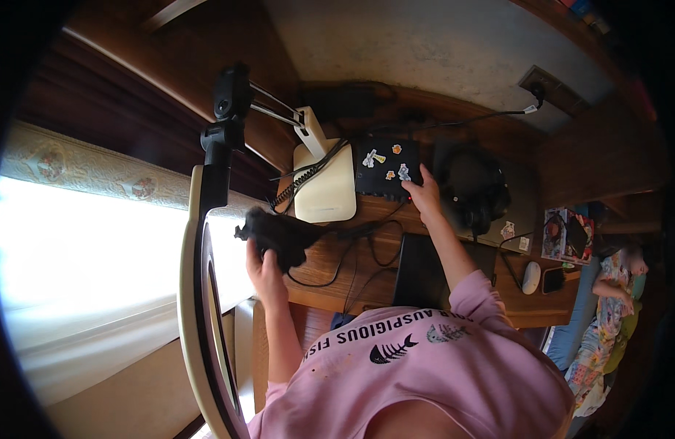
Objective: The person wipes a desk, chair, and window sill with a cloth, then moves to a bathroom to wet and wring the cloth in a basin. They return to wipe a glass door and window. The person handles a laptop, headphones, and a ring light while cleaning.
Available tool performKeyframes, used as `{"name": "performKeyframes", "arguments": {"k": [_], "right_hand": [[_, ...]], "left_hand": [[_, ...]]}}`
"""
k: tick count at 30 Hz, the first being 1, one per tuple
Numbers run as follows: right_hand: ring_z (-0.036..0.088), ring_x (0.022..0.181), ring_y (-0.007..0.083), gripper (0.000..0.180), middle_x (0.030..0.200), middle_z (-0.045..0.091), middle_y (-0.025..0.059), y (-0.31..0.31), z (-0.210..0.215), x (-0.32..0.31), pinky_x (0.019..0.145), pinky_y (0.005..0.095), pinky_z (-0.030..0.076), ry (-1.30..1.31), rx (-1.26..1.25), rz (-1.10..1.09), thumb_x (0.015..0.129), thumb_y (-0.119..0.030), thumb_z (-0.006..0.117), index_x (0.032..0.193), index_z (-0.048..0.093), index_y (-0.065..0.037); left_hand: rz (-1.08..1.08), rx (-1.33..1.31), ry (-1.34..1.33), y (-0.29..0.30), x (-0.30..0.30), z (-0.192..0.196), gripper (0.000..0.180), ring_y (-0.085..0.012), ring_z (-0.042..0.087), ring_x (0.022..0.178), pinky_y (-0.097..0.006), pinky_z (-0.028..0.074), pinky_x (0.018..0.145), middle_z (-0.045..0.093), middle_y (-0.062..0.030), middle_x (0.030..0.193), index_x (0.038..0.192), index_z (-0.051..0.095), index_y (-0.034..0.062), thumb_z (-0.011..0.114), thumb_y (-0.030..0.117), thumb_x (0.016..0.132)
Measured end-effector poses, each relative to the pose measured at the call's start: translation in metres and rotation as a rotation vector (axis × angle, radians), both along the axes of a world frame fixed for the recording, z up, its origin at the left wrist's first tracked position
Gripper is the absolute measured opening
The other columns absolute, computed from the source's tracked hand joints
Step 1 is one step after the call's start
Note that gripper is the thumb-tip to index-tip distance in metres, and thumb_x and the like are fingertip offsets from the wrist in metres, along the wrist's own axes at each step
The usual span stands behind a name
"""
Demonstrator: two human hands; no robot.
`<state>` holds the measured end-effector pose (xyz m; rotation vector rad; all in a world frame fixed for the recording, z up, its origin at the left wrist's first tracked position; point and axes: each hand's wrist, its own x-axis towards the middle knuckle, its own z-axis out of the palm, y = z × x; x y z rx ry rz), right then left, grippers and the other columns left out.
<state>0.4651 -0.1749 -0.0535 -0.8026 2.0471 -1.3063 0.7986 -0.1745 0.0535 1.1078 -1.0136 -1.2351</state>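
While wooden desk [319, 260] spreads beneath both arms, cream lamp [324, 194] stands toward its back left. Black box [380, 170], stickered on top, sits just right of lamp base. Right hand [425, 196] touches box's near right corner, fingers partly spread; whether gripping or merely resting, cannot tell. Headphones [478, 219] lie right of box. Black bundle [283, 234] at desk's near left, left hand [266, 274] closed round its near end. White mouse [531, 277] far right.
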Motion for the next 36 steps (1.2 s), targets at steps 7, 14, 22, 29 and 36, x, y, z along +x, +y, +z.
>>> {"name": "performKeyframes", "arguments": {"k": [7,14,22,29,36], "right_hand": [[0.043,0.127,0.0328,0.053,0.137,0.044,0.0176,0.026,0.024,0.026,0.105,0.0375,0.035,0.462,-0.271,0.201,0.077,-0.007,0.063,0.128,0.049,-0.003],[0.062,0.093,0.0145,0.042,0.113,0.062,0.0036,0.057,0.059,0.089,0.075,0.0248,0.05,-0.606,-0.014,0.423,0.088,-0.013,0.063,0.128,0.051,-0.009],[0.06,0.102,0.0198,0.039,0.112,0.061,0.0064,0.042,0.089,0.017,0.081,0.0372,0.052,-1.078,-0.277,0.141,0.081,-0.009,0.066,0.118,0.055,-0.006],[0.053,0.112,0.017,0.057,0.121,0.057,0.0085,0.049,0.095,-0.04,0.095,0.0293,0.042,-0.255,-0.249,0.251,0.077,-0.006,0.068,0.131,0.048,-0.003],[0.052,0.112,0.0146,0.057,0.122,0.058,0.0082,0.057,0.084,-0.048,0.097,0.0284,0.041,-0.248,-0.273,0.223,0.08,-0.001,0.064,0.134,0.045,-0.001]], "left_hand": [[-0.495,-0.352,-1.509,-0.055,-0.09,-0.07,0.052,-0.038,0.029,0.134,-0.064,0.029,0.101,0.038,-0.0074,0.144,0.135,0.045,0.0152,0.057,0.02,0.084],[-0.471,-0.223,-0.812,-0.001,-0.076,-0.04,0.04,-0.0332,0.06,0.091,-0.037,0.048,0.081,0.059,-0.0153,0.115,0.113,0.061,0.005,0.06,-0.001,0.073],[0.013,-0.143,-0.477,-0.103,-0.115,0.036,0.058,-0.0259,0.055,0.107,-0.035,0.043,0.093,0.056,-0.0156,0.12,0.128,0.047,-0.0015,0.072,0.011,0.077],[-0.116,-0.354,-0.403,-0.205,-0.147,-0.005,0.042,-0.0209,0.056,0.098,-0.031,0.043,0.087,0.061,-0.0088,0.104,0.109,0.06,0.0018,0.07,0.004,0.069],[-0.27,-0.482,-0.635,-0.189,-0.124,0.009,0.032,-0.0255,0.058,0.098,-0.033,0.045,0.085,0.061,-0.0092,0.102,0.101,0.065,0.0067,0.064,0.001,0.069]]}}
